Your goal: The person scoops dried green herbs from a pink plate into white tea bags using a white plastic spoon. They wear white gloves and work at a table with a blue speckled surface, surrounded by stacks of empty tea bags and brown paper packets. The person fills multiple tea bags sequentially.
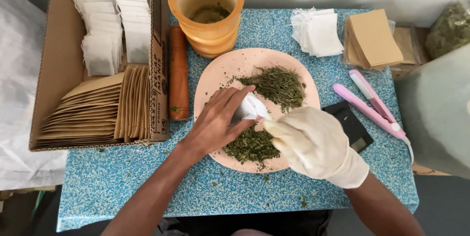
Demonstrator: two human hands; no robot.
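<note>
Pink plate (215,77) holds dried herbs (278,84); left hand (218,118) grasps sachet (250,109)

Table top (122,177): smooth, blue-and-white speckled laminate. Plate (215,77): matt peach plastic. Herbs (279,85): dry, coarse, shredded leaf. Mortar (205,8), far: translucent orange plastic, satin finish; pestle (178,72): smooth brown wood. Box (58,69), left: rough corrugated cardboard. Sachet (250,108): white fibrous filter paper. Right hand (308,140): matt cream rubber glove. Sealer (372,101), right: glossy pink plastic

A brown cardboard box (54,69) of sachets stands left; tan envelopes (374,37), perhaps bagged, lie right.
</note>
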